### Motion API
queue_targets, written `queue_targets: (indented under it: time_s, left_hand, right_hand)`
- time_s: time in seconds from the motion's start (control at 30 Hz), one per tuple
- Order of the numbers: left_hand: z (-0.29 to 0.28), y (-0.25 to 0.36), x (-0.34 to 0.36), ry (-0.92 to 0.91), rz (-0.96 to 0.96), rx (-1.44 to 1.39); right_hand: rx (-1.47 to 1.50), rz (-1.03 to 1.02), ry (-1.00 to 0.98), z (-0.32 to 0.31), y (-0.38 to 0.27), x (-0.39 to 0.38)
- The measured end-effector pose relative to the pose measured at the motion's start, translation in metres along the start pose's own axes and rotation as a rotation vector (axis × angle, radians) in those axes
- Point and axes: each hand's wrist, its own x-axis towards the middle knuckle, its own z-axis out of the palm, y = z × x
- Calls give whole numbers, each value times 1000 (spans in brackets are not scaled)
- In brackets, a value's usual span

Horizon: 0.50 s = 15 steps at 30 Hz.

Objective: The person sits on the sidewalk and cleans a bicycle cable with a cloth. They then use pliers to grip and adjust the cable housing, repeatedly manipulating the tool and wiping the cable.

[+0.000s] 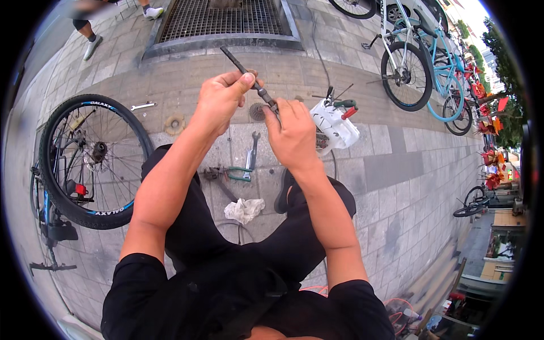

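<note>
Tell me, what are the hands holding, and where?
Both hold a thin dark metal axle rod: left hand pinches its middle, right hand grips its lower end.

9 o'clock: bicycle wheel [93, 161] upright on paving | centre: pliers [238, 173], spanner [252, 154], white rag [244, 209] | 1 o'clock: white container [335, 126] with tools | 2 o'clock: parked bicycles [422, 62] | 12 o'clock: metal grate [221, 20]
</note>
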Motion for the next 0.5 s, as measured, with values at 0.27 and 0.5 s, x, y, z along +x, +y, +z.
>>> queue_targets:
  time_s: [0.27,0.5]
  left_hand:
    - [-10,1,4,-205,86,-186]
    - [-12,0,-2,-330,195,-115]
  right_hand:
    - [1002,684,-263,-15,-5,2]
    - [2083,1073,-543,-10,1,-7]
